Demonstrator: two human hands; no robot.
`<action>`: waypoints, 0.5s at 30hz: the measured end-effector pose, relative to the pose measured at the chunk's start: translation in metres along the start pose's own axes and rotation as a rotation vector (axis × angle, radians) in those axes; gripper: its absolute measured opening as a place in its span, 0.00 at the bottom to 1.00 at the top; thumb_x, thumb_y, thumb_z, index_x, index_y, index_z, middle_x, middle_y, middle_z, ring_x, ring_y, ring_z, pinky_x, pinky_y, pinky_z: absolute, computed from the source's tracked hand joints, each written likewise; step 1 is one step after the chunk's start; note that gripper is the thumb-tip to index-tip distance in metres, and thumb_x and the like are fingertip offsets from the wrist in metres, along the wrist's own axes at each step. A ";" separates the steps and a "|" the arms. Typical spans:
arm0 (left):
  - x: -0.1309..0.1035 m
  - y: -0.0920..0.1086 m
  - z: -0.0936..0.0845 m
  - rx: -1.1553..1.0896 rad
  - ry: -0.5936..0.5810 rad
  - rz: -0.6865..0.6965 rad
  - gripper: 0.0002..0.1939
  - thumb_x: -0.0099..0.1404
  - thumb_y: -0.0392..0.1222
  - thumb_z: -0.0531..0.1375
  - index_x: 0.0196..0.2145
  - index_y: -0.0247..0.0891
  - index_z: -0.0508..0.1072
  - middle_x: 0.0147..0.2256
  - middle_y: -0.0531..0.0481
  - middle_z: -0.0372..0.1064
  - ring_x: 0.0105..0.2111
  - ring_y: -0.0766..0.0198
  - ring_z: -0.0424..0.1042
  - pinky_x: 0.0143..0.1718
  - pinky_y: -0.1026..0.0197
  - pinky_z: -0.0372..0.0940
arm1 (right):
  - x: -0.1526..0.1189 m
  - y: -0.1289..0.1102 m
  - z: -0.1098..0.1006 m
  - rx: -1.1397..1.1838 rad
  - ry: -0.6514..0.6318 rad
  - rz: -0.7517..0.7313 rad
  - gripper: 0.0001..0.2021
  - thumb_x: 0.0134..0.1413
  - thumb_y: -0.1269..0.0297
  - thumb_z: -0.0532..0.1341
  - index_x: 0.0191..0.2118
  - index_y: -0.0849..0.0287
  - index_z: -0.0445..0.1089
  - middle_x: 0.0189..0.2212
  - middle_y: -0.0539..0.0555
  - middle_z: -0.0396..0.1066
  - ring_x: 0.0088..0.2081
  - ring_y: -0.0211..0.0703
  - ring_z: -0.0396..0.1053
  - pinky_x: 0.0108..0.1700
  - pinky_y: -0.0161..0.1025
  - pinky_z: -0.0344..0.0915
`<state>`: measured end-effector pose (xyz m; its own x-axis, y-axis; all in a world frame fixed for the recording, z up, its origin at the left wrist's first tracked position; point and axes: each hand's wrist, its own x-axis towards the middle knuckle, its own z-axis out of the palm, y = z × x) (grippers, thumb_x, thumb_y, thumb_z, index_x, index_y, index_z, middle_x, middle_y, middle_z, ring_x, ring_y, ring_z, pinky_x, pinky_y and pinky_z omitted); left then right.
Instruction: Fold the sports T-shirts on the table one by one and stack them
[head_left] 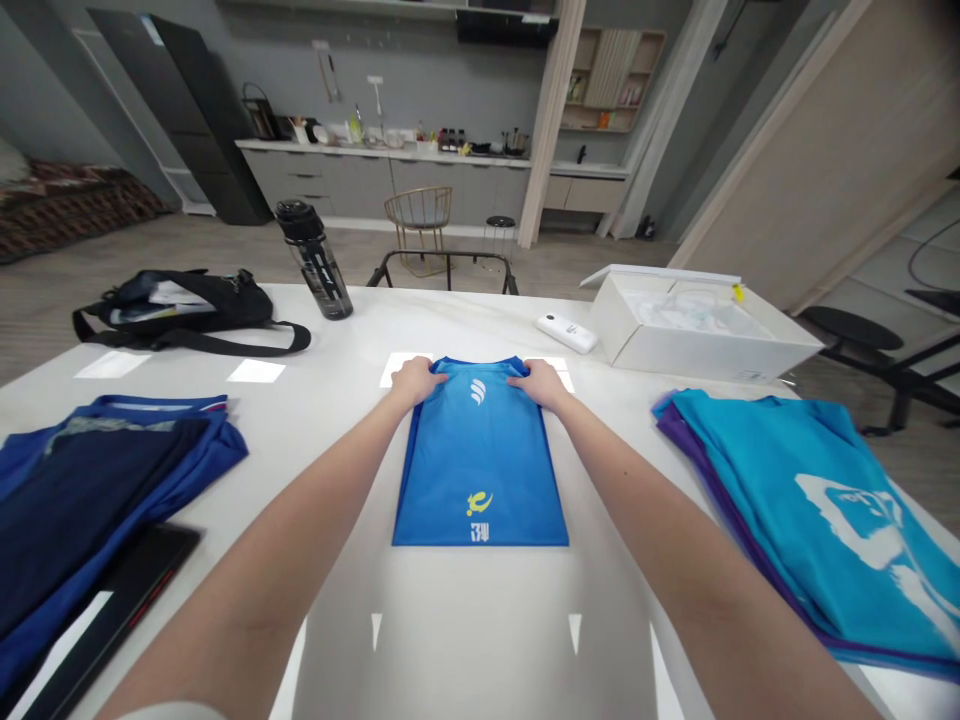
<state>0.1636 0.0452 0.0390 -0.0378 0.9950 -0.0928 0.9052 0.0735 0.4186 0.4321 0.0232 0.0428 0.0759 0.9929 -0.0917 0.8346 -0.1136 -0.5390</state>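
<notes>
The blue T-shirt lies folded into a neat, near-rectangular shape on the white worktop, directly in front of the person, and serves as the landmark here. Its collar end points away from the person and its straight folded edge is nearest. A white curved logo sits near the collar, and a yellow mark with white lettering below it sits close to the near edge.

Both arms reach forward, one along each side of the shirt. The left hand pinches the shirt's far left corner, thumb on top of the fabric and fingers curled at the edge. The right hand pinches the far right corner in the same way, thumb pointing inward.

Well to the left of the shirt is a pile of dark blue clothes, partly covering a black flat device with a red accent. To the right of the shirt is a stack of folded clothes, turquoise with a large white print on top and purple showing beneath.

Beyond the shirt to the left, a black bag lies open with its strap looped out, and a dark-lidded water bottle stands near it. Beyond the shirt to the right, a small white device lies just beside an open white box holding clear plastic.
</notes>
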 end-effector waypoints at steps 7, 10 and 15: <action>-0.053 0.009 -0.030 -0.529 0.215 0.256 0.14 0.62 0.51 0.61 0.39 0.40 0.73 0.34 0.51 0.75 0.35 0.60 0.72 0.38 0.60 0.64 | -0.050 -0.009 -0.028 0.455 0.114 -0.301 0.13 0.49 0.66 0.60 0.43 0.58 0.73 0.39 0.51 0.78 0.40 0.45 0.73 0.44 0.38 0.68; -0.092 0.019 -0.061 -0.742 0.184 0.337 0.15 0.60 0.51 0.63 0.39 0.38 0.74 0.34 0.52 0.75 0.35 0.60 0.72 0.38 0.61 0.65 | -0.089 -0.013 -0.058 0.474 0.151 -0.330 0.11 0.53 0.58 0.60 0.36 0.58 0.74 0.33 0.51 0.77 0.37 0.46 0.72 0.41 0.39 0.68; -0.177 0.044 -0.120 -0.885 0.153 0.501 0.17 0.63 0.53 0.61 0.40 0.37 0.77 0.35 0.50 0.76 0.35 0.60 0.72 0.38 0.60 0.65 | -0.172 -0.023 -0.119 0.488 0.236 -0.371 0.18 0.55 0.46 0.59 0.28 0.57 0.70 0.24 0.49 0.70 0.29 0.43 0.66 0.32 0.37 0.64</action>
<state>0.1593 -0.1193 0.1827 0.1483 0.9187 0.3660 0.1977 -0.3901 0.8993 0.4652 -0.1411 0.1709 -0.0054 0.9443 0.3291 0.4891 0.2895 -0.8228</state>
